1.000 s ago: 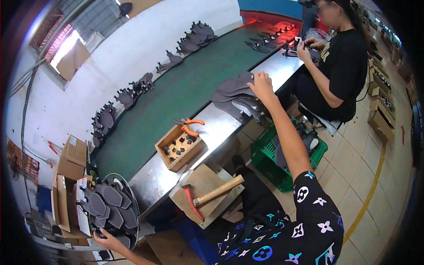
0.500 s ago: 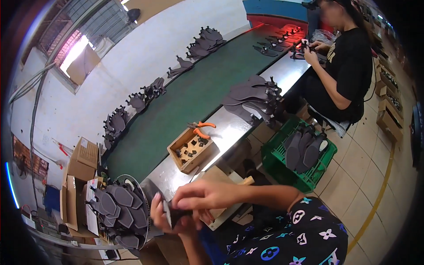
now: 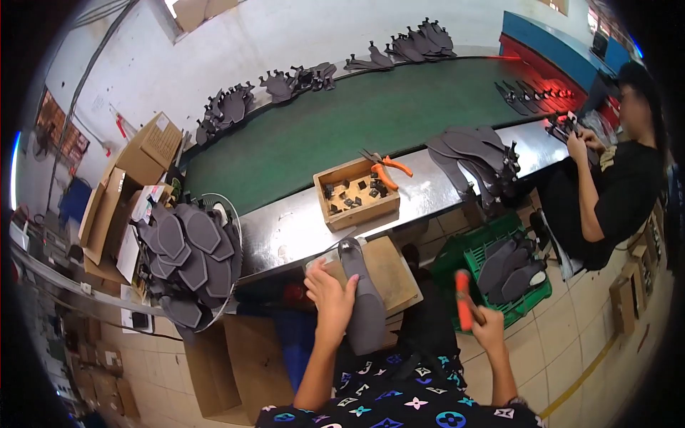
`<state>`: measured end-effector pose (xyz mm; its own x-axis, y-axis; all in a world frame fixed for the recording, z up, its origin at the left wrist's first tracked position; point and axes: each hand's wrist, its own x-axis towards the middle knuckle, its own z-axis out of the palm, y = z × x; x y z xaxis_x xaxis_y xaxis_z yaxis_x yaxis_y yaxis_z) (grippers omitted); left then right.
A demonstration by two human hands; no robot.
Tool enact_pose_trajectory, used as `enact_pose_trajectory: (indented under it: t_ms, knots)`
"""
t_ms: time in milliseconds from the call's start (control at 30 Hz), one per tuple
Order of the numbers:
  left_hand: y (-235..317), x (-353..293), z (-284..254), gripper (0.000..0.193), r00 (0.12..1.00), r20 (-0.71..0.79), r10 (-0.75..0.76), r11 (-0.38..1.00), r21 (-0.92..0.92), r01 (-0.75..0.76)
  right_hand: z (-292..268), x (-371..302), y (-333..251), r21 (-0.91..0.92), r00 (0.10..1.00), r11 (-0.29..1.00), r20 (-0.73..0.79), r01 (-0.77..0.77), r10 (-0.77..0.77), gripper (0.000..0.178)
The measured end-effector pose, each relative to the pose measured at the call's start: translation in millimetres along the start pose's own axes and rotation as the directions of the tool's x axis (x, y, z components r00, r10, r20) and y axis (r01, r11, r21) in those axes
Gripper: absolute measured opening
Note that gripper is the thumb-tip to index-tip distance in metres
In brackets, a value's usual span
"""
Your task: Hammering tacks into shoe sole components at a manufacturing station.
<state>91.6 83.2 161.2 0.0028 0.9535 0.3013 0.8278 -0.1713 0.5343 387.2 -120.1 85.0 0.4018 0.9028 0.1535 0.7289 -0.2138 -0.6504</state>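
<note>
A dark grey sandal sole lies lengthwise across a tan board in front of me, its wide end toward my body. My left hand holds it at the left edge, thumb along the sole. What its other fingers touch is not clear. In my right hand is a hammer with a red-orange part, raised to the right of the board and smeared by motion. Beyond the board, a wooden box contains small black pieces. Orange-handled pliers rest over its right rim.
At left, a round basket is heaped with grey soles, beside a cardboard box. A green conveyor runs behind the metal ledge. More soles and a green crate lie at right, near a seated co-worker.
My hands, close together over a dark piece before, are now apart. The left holds the sole on the board; the right has taken up the hammer. The view has turned right.
</note>
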Motion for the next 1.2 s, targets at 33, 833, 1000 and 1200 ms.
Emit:
enact_pose_trajectory:
  t_ms: [33, 833, 1000, 1200]
  knots:
    - [2.8, 12.6, -1.7, 0.060, 1.000, -0.006, 0.020, 0.998, -0.059, -0.021, -9.5, -9.7, -3.0, -0.011, 1.000, 1.000, 0.006, 0.006, -0.006, 0.028]
    - [88.7, 40.9, -106.5, 0.016, 0.896, 0.000, 0.444, 0.521, -0.813, -0.258, -38.8, 123.9, -217.4, 0.932, 0.939, 0.360, 0.093, 0.034, -0.331, 0.032]
    - [83.8, 16.4, -120.5, 0.019, 0.912, 0.130, 0.389, 0.469, -0.880, -0.074, -32.4, 113.9, -244.6, 0.941, 0.905, 0.336, 0.175, -0.038, -0.387, 0.033]
    - [51.5, 15.9, -68.4, 0.033, 0.980, -0.054, 0.194, 0.672, -0.720, -0.173, -1.9, 118.8, -227.7, 0.851, 0.933, 0.508, 0.063, 0.136, -0.354, 0.025]
